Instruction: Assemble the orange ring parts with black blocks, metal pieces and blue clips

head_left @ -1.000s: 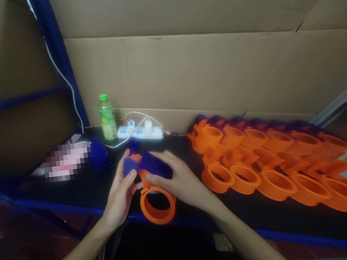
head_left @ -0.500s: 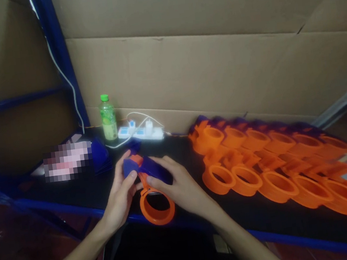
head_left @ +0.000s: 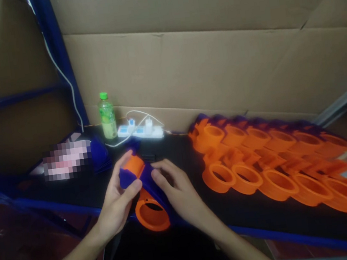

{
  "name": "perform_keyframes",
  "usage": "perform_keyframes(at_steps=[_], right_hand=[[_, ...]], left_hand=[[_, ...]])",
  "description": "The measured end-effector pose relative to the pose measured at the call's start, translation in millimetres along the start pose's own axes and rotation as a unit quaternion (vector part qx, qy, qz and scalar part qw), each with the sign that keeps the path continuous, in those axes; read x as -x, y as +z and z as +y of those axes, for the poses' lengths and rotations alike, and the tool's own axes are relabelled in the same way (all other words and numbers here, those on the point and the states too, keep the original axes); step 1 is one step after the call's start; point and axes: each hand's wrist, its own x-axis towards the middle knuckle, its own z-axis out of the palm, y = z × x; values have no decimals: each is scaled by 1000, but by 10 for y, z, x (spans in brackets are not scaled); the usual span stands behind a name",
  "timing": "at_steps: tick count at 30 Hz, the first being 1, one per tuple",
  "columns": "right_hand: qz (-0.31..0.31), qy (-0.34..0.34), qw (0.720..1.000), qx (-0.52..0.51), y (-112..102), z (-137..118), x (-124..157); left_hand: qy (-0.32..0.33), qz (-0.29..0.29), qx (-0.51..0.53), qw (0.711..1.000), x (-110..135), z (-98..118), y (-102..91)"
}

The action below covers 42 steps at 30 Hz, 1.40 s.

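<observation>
An orange plastic ring piece [head_left: 152, 217] with a dark blue strip [head_left: 151, 182] folded about its upper part is held up at the table's front edge. My left hand [head_left: 117, 202] grips its upper left side, thumb pressed on the blue flap and fingers behind it. At the right edge of the blue strip, my right hand [head_left: 179, 192] has its thumb and curled fingers closed on it. The ring opening hangs below, tilted towards me. Fingertips behind the piece are hidden.
Rows of orange ring pieces with blue parts [head_left: 279, 182] fill the right side of the black table [head_left: 200, 217]. A green-capped bottle [head_left: 108, 117] and a white power strip [head_left: 140, 132] stand at the back. Stacked blue sheets [head_left: 100, 156] lie left.
The held piece has turned, showing more orange at its top, and its ring has shifted slightly left and down. The blue strip now hangs down along the ring's right side.
</observation>
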Motion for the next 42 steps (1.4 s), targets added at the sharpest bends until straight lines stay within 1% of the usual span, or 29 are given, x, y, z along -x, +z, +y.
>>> perform_keyframes(at_steps=[2, 5, 7, 12, 18, 20, 22, 24, 25, 26, 27, 28, 29, 30, 32, 33, 34, 35, 36, 37, 39, 40, 41, 42], right_hand=[[11, 21, 997, -72, 31, -9, 3], [7, 36, 983, -181, 64, -67, 26], [4, 39, 974, -222, 67, -107, 57], [-2, 40, 973, -226, 29, -120, 136], [-15, 40, 969, -244, 6, -95, 175], [-16, 37, 967, -252, 3, -82, 170], [-18, 32, 971, -235, -6, -66, 154], [-10, 17, 986, -168, -21, -53, 139], [5, -1, 994, -111, -27, -51, 139], [31, -26, 998, -42, -29, -52, 148], [64, -57, 996, 33, -25, -57, 170], [94, -91, 986, 107, -12, -67, 204], [109, -128, 969, 178, 11, -79, 250], [105, -164, 950, 243, 42, -93, 303], [56, -219, 906, 359, 113, -118, 412], [27, -233, 883, 407, 139, -124, 453], [5, -238, 863, 446, 149, -124, 476], [-4, -234, 850, 472, 133, -114, 475], [-5, -226, 845, 484, 88, -96, 447], [1, -214, 846, 489, 11, -67, 390], [28, -175, 852, 492, -226, 17, 196], [47, -145, 850, 504, -370, 70, 67], [60, -109, 843, 523, -517, 129, -75], [56, -66, 833, 546, -658, 192, -222]], left_hand=[[9, -21, 6, 1000, 40, 2, -4], [35, -38, -4, 999, 89, 25, -25], [37, -52, -18, 998, 107, 51, -51], [45, -107, -42, 992, 117, 105, -114], [24, -165, -58, 984, 119, 217, -73], [21, -176, -54, 983, 119, 237, -62], [18, -172, -50, 984, 117, 219, -60], [16, -139, -45, 989, 113, 165, -52], [14, -109, -40, 993, 109, 130, -44], [28, -82, -27, 996, 101, 95, -32], [33, -56, -10, 998, 89, 62, -19], [30, -33, 4, 999, 72, 34, -7], [34, -2, 16, 999, 50, 13, 2], [34, 26, 24, 999, 24, -1, 6], [33, 72, 29, 996, -36, -17, -4], [29, 83, 28, 996, -69, -22, -17], [19, 79, 24, 996, -103, -28, -33], [11, 71, 18, 997, -136, -34, -51], [9, 63, 14, 998, -169, -42, -69], [14, 57, 10, 998, -200, -50, -85], [48, 58, -3, 997, -254, -67, -111], [67, 58, -13, 996, -277, -76, -122], [82, 57, -25, 995, -295, -85, -130], [90, 52, -38, 994, -309, -96, -137]])
